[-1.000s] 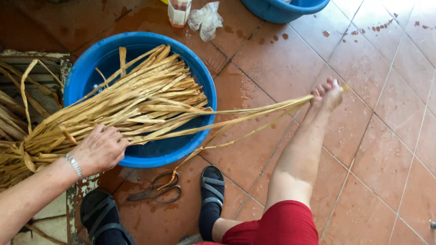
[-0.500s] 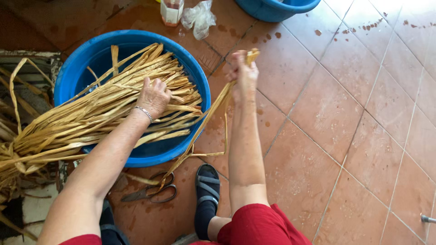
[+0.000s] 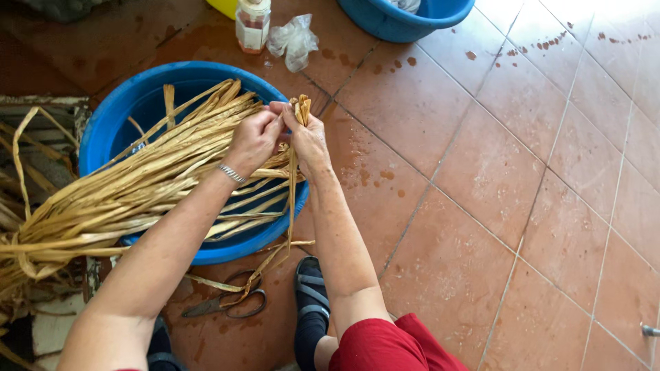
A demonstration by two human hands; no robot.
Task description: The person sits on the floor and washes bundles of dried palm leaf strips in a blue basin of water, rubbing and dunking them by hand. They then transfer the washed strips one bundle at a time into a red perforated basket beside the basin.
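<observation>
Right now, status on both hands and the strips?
Left hand and right hand together, pinching one dried strip at its folded top. Bundle of strips lies across blue basin. Scissors on floor below; nothing blocking.

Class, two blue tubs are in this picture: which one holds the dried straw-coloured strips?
The large blue tub at left, under both hands, holds the strips. The other blue tub, at the top edge, has none.

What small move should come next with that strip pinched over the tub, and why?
Probably draw the pinched strip clear of the bundle, sliding the right hand down it. Both hands meet at its folded top end over the blue tub, the left hand beside it, while the rest hangs loose toward the scissors, so it looks only half gathered.
</observation>
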